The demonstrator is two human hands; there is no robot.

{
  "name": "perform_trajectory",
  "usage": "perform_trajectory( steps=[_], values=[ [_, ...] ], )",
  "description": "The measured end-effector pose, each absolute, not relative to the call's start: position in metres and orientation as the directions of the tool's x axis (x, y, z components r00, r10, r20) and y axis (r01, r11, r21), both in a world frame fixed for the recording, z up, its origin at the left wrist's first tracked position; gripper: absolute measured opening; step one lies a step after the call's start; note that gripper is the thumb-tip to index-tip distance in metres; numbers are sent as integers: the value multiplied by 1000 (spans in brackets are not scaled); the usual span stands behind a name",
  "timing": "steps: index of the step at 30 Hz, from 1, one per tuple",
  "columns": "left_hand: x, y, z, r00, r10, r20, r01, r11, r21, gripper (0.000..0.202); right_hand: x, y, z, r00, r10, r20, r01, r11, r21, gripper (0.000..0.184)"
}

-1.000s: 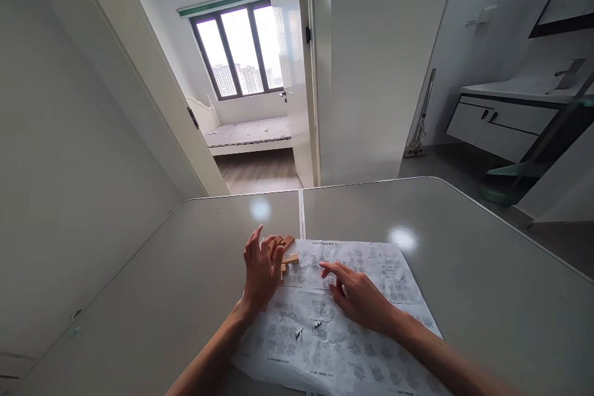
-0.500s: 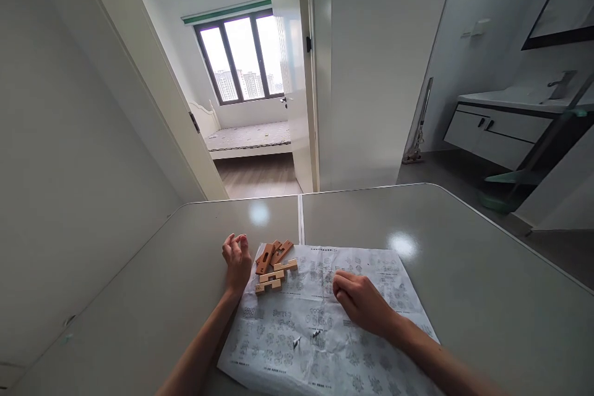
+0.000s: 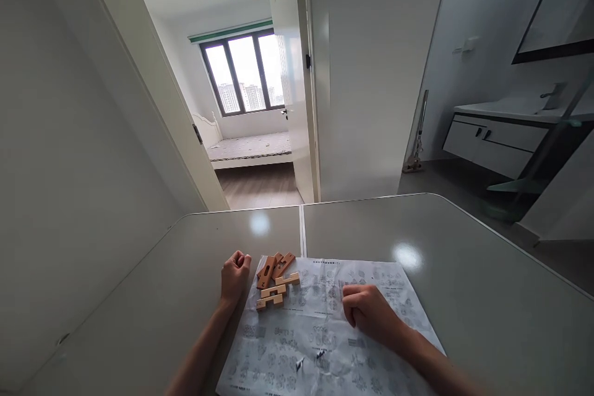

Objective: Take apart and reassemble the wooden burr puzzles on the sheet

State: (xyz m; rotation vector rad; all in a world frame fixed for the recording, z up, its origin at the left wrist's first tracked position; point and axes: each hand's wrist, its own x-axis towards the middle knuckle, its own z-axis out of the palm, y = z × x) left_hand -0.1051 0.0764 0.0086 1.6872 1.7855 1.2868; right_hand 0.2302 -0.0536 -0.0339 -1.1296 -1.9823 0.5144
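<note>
**Reply guy:** ok so what are your hands doing rn?

**Me:** Both are curling up, tbh. My left hand (image 3: 235, 275) is making a fist just off the left edge of the printed sheet (image 3: 301, 331), thumb side up. My right hand (image 3: 369, 308) is hovering or resting over the right half of the sheet, can't tell which, and its fingers are folding in toward the palm.

**Reply guy:** and where are the wooden bits sitting?

**Me:** They're all lying on the sheet's far left corner area, so my left hand is the one sitting nearest. Three pale notched blocks (image 3: 273, 291) are forming a sort of stepped row, running from lower left to upper right. Right behind them some darker brown slotted pieces (image 3: 266, 273) are overlapping in a little heap.

**Reply guy:** what's on the paper?

**Me:** Rows of small diagrams, too blurry for reading. Two little dark marks (image 3: 320, 354) are showing nearer to me, tears or scraps, can't tell. The whole thing is lying kinda creased on a glossy grey table (image 3: 362, 229), covering part of the pale seam (image 3: 303, 232).
</note>
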Motion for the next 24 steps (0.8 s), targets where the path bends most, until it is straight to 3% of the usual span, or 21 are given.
perform_trajectory(
  steps=[17,24],
  values=[
    [-105,77,9,-203,937,285,476,-160,865,57,223,-54,-35,-372,857,357,618,515,-594,24],
    [-107,79,7,-198,935,295,469,-174,866,50,223,-52,-38,-370,858,356,607,514,-606,24]
  ],
)
